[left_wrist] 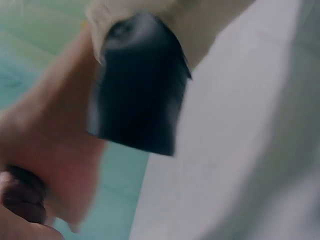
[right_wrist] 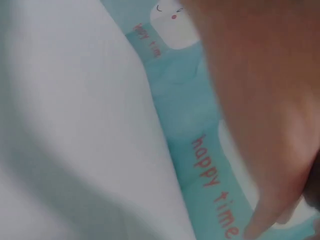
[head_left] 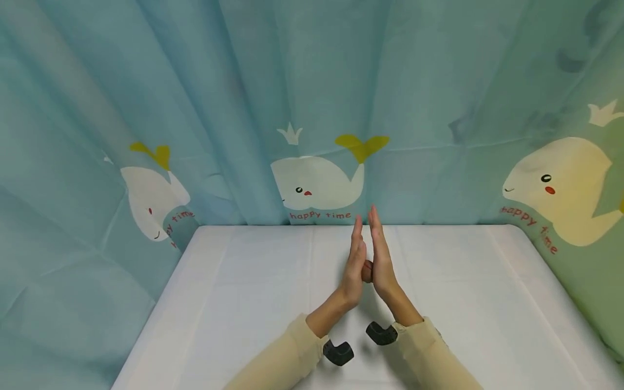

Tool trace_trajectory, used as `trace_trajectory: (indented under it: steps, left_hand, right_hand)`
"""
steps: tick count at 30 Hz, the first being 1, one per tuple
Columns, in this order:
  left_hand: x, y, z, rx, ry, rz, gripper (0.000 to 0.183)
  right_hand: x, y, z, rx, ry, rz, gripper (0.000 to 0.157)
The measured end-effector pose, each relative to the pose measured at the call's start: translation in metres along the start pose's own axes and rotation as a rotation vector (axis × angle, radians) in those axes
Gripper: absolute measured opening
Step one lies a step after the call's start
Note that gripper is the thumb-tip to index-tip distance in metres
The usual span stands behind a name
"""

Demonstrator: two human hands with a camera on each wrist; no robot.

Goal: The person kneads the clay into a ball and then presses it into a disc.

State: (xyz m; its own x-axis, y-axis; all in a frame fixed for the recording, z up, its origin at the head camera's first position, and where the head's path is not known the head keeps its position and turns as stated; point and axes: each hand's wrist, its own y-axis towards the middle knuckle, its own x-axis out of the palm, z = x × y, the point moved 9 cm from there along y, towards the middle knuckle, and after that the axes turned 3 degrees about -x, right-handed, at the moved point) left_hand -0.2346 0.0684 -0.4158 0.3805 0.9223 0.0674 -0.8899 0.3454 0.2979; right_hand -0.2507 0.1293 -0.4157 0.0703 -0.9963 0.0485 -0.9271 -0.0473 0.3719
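With my left hand (head_left: 354,265) and right hand (head_left: 380,260) flat, fingers straight, over the middle of the white table (head_left: 244,303) near its back edge, I'd press evenly on the small reddish-brown ball (head_left: 366,271) between my palms.

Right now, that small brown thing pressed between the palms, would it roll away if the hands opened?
Probably. The small brown thing looks rounded, so it may roll on the smooth white table. It seems light, since the flat palms of the left hand and right hand hold it by pressure alone. The blurred wrist views don't settle whether it is hard or soft.
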Motion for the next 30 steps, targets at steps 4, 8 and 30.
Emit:
trace_trajectory:
  steps: [4,8,30]
  left_hand:
    - [-0.001,0.0,0.003,0.018,0.005,0.001,0.063]
    - [-0.011,0.006,0.003,0.031,0.01,0.063,0.064]
    - [-0.013,0.0,0.017,0.037,-0.055,0.041,0.062]
  right_hand:
    - [0.0,-0.004,0.01,0.038,0.02,0.0,0.055]
    - [0.013,-0.013,0.008,0.018,0.049,-0.033,0.056]
    - [0.014,0.003,-0.005,-0.08,0.043,-0.051,0.055]
